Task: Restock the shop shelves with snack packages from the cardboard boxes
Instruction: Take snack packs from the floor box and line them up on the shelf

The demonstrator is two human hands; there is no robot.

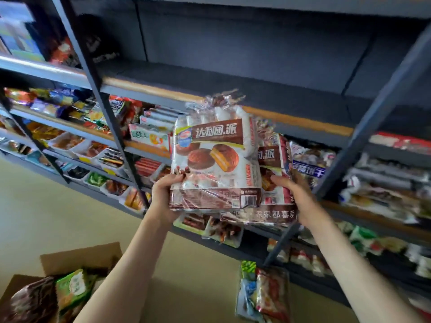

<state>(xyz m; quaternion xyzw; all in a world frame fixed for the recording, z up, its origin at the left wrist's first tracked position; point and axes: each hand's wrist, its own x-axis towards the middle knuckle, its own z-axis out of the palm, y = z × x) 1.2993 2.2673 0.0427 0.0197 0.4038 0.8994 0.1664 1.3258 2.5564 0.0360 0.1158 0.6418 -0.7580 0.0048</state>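
Observation:
I hold two chocolate pie packages up in front of the dark shelf unit. My left hand (164, 194) grips the lower left corner of the front pie package (214, 157), white and brown with round pies printed on it. My right hand (297, 194) grips a second pie package (275, 173) of the same kind, partly hidden behind the first. Above them, a dark shelf (233, 87) with a wooden front edge holds nothing. An open cardboard box (79, 257) with several snack packs stands on the floor at the lower left.
Shelves to the left (77, 127) and right (384, 183) are full of mixed snack packs and trays. Slanted metal uprights (109, 117) frame the bays. Loose snack packs (263, 294) lie at the shelf foot. Beige floor (58, 206) spreads to the left.

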